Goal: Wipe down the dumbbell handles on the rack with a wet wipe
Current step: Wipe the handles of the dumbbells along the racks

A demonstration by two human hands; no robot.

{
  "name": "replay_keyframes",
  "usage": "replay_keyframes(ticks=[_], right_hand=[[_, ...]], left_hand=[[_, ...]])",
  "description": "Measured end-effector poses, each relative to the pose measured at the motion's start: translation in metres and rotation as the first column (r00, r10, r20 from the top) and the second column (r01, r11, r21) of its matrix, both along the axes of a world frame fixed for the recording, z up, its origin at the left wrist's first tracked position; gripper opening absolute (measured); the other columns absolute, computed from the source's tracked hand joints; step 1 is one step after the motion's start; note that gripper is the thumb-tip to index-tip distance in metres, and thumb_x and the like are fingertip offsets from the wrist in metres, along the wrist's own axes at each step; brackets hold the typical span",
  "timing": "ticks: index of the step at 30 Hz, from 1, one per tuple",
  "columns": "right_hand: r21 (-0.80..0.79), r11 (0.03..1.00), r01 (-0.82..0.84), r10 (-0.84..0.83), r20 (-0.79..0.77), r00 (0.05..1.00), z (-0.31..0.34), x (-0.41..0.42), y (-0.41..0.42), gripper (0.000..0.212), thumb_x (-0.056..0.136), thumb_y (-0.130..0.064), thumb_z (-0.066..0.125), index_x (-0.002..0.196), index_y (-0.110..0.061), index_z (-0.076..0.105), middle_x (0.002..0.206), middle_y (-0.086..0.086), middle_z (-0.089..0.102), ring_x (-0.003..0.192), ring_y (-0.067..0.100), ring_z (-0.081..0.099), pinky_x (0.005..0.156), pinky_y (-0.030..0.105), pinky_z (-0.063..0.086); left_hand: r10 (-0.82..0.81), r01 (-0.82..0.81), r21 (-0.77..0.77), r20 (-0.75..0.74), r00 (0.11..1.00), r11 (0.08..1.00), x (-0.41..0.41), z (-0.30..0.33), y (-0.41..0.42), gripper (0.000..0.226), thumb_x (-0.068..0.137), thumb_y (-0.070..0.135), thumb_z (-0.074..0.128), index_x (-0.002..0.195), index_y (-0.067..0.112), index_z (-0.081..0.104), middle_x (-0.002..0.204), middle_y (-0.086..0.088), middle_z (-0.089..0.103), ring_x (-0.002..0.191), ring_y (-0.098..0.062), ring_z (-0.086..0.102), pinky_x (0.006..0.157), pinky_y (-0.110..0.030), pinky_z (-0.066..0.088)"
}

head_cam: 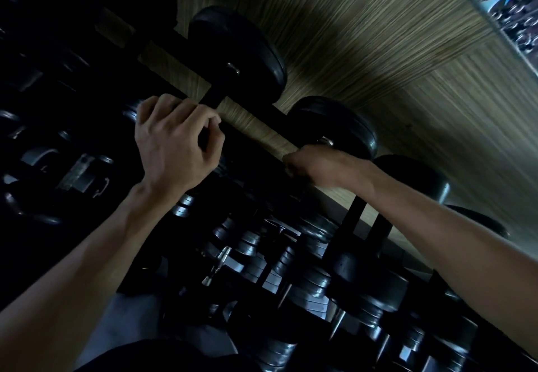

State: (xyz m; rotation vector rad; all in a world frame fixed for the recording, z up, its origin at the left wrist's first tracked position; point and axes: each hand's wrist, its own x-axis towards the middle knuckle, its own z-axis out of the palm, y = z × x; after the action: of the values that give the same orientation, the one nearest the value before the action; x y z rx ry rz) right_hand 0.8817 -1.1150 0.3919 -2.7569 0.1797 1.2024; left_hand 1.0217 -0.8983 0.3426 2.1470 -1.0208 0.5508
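The dumbbell (329, 127) I'm working lies on the rack's (253, 144) top tier against the wood wall (378, 51), black with round rubber heads. My right hand (314, 168) is curled at its handle, presumably wiping; no wipe shows. My left hand (174, 144) grips the neighbouring handle, likely to steady me. More dumbbells fill the lower tiers.

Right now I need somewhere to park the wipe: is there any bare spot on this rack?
Hardly. The black dumbbell rack is crowded on its lower tiers; the only gaps are wood-backed slots between the round black top-row dumbbell heads, beside the left hand and right hand.
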Motion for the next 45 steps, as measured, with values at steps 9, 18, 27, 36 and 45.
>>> replay_keyframes(ticks=[9, 18, 27, 36, 45], right_hand=[[0.521, 0.703, 0.484, -0.638, 0.163, 0.752, 0.009, -0.008, 0.019, 0.016, 0.102, -0.02, 0.053, 0.098, -0.018, 0.067, 0.093, -0.011, 0.07, 0.092, 0.004, 0.064, 0.081, 0.023, 0.048], [0.897, -0.032, 0.441, -0.995, 0.015, -0.101, 0.011, -0.007, 0.087, 0.013, 0.1, -0.009, 0.056, 0.098, -0.012, 0.069, 0.096, 0.008, 0.073, 0.085, 0.016, 0.074, 0.074, 0.034, 0.062], [0.902, -0.053, 0.428, -0.949, 0.088, -0.302, 0.011, 0.042, 0.122, 0.013, 0.1, -0.009, 0.054, 0.1, -0.011, 0.068, 0.092, 0.006, 0.073, 0.083, 0.016, 0.074, 0.072, 0.034, 0.063], [0.819, -0.089, 0.567, -0.898, 0.181, -0.402, -0.02, 0.104, 0.113, 0.013, 0.096, -0.015, 0.054, 0.09, -0.017, 0.066, 0.082, 0.002, 0.071, 0.079, 0.021, 0.071, 0.069, 0.035, 0.061], [0.855, -0.313, 0.414, -0.867, -0.08, -0.491, -0.039, 0.134, 0.095, 0.023, 0.089, -0.021, 0.073, 0.072, -0.008, 0.065, 0.064, 0.004, 0.064, 0.064, 0.016, 0.063, 0.071, 0.038, 0.058]], left_hand=[[-0.01, 0.012, 0.061, -0.023, 1.0, 0.998, -0.002, 0.005, 0.002, 0.014, 0.092, 0.023, 0.062, 0.084, 0.018, 0.073, 0.077, 0.004, 0.069, 0.083, -0.022, 0.063, 0.088, -0.035, 0.037], [-0.201, 0.249, 0.199, -0.232, 0.952, 0.948, 0.016, 0.025, 0.023, 0.023, 0.101, 0.033, 0.053, 0.106, 0.018, 0.07, 0.104, 0.004, 0.071, 0.099, -0.021, 0.064, 0.094, -0.035, 0.038], [-0.291, 0.374, 0.173, -0.374, 0.881, 0.911, 0.049, 0.023, 0.025, 0.033, 0.099, 0.041, 0.046, 0.106, 0.018, 0.07, 0.107, 0.007, 0.071, 0.1, -0.017, 0.064, 0.09, -0.036, 0.043], [-0.354, 0.426, 0.094, -0.414, 0.839, 0.9, 0.07, 0.018, 0.022, 0.034, 0.097, 0.036, 0.044, 0.111, 0.017, 0.068, 0.108, 0.002, 0.069, 0.101, -0.021, 0.062, 0.088, -0.039, 0.044], [-0.382, 0.444, 0.037, -0.45, 0.807, 0.895, 0.072, 0.012, 0.02, 0.033, 0.094, 0.034, 0.045, 0.108, 0.016, 0.069, 0.105, 0.006, 0.07, 0.096, -0.017, 0.065, 0.084, -0.041, 0.048]])
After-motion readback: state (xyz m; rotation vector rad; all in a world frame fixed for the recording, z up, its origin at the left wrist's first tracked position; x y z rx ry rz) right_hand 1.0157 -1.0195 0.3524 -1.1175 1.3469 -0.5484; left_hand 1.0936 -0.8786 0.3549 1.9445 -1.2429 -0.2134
